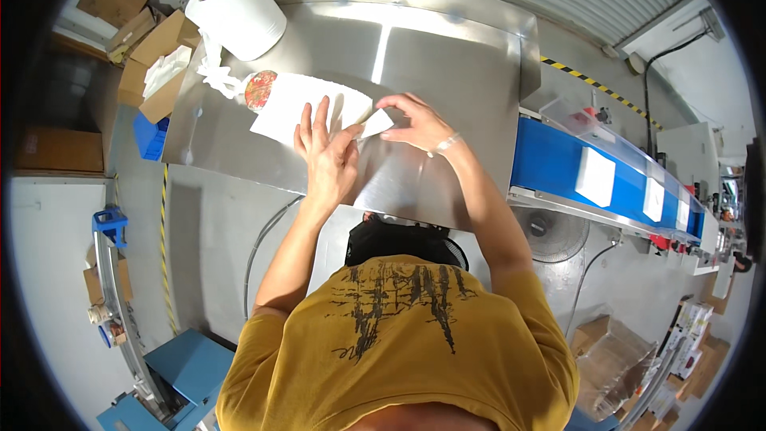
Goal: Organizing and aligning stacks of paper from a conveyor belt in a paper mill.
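Note:
A white paper sheet lies on the steel table in front of me, with its right end turned up into a small flap. My left hand rests on the sheet, fingers stretched and spread, its thumb beside the flap. From the right, my right hand has thumb and fingers curved around the flap and holds its edge. A round, red-patterned piece shows at the sheet's left end, partly covered by it. What lies under the sheet is hidden.
A large white paper roll stands at the table's far left, with crumpled paper trailing from it. To the right, a blue conveyor belt carries several white packets. An open cardboard box stands past the left edge.

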A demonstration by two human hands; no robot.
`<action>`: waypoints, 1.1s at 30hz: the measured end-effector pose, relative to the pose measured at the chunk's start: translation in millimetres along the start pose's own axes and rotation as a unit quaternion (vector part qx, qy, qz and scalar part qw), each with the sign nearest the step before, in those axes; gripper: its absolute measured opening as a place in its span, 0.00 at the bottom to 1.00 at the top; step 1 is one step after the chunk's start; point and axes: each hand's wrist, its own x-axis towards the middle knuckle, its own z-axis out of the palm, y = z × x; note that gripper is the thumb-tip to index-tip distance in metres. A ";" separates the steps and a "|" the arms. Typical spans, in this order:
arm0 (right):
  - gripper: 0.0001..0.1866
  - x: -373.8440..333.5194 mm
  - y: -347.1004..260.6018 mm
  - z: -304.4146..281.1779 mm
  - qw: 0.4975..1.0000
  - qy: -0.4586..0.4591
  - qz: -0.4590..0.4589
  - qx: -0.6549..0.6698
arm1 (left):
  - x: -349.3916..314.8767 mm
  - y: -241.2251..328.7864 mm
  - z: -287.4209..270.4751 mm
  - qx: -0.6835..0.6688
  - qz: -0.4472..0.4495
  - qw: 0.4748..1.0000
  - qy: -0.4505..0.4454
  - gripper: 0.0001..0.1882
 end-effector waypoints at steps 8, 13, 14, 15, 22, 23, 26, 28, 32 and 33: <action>0.18 -45.1 26.3 -16.0 0.940 0.083 0.143 0.297 | 15.4 -23.4 -4.6 0.038 0.003 0.999 0.010 0.21; 0.20 -174.6 165.6 -84.3 0.927 0.290 0.172 -0.163 | 21.2 -27.4 -6.2 0.036 -0.033 0.999 0.001 0.22; 0.21 -201.0 173.3 -111.3 0.914 0.280 0.237 -0.174 | 19.6 -28.6 -7.7 0.041 -0.026 0.999 -0.005 0.21; 0.23 -255.6 235.9 -150.7 0.752 0.203 0.152 -0.609 | 25.3 -24.0 -1.3 0.018 -0.011 1.000 0.004 0.20; 0.27 -131.5 58.2 -107.9 0.852 0.298 0.186 -0.390 | 14.9 -20.7 -5.0 -0.001 -0.008 1.000 0.013 0.18; 0.25 -101.0 44.4 -81.0 0.917 0.223 0.095 -0.316 | 13.1 -21.3 -6.6 0.003 -0.007 1.000 0.013 0.18; 0.27 -19.7 2.7 -17.4 0.994 0.041 0.097 -0.007 | 12.8 -22.8 -8.4 0.012 -0.009 1.000 0.002 0.18; 0.26 18.2 -9.5 3.4 0.999 -0.017 0.015 0.027 | 12.9 -25.4 -8.8 0.015 -0.010 1.000 -0.023 0.17; 0.25 23.0 24.8 19.1 0.971 0.035 -0.137 -0.191 | 19.8 -21.9 -14.7 -0.019 -0.010 1.000 -0.022 0.16; 0.21 9.4 24.5 18.5 0.998 0.031 -0.010 0.049 | 18.5 -27.9 -14.8 -0.005 -0.012 1.000 -0.017 0.17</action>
